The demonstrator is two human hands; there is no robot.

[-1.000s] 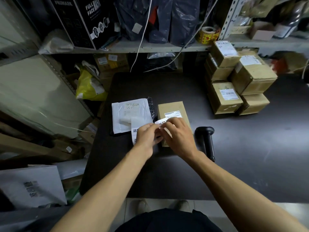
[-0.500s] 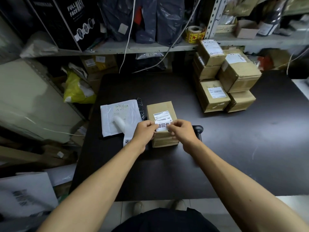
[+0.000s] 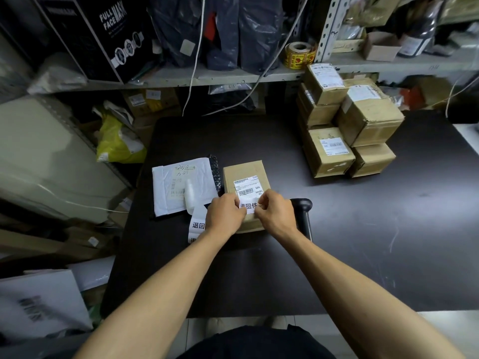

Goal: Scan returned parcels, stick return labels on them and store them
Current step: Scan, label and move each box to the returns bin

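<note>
The left hand (image 3: 225,213) and right hand (image 3: 275,210) pinched the return label (image 3: 248,207) by its 2 ends, fingers curled, apparently to lay it flat on the cardboard parcel (image 3: 246,181).

Matt brown cardboard parcel (image 3: 243,172) under both grips, white paper return label (image 3: 248,206) on top. Just left, white padded mailer (image 3: 166,187), slightly glossy. Beneath, dark matt desk (image 3: 363,229), faintly scratched. Right, glossy black plastic scanner (image 3: 303,208).
</note>
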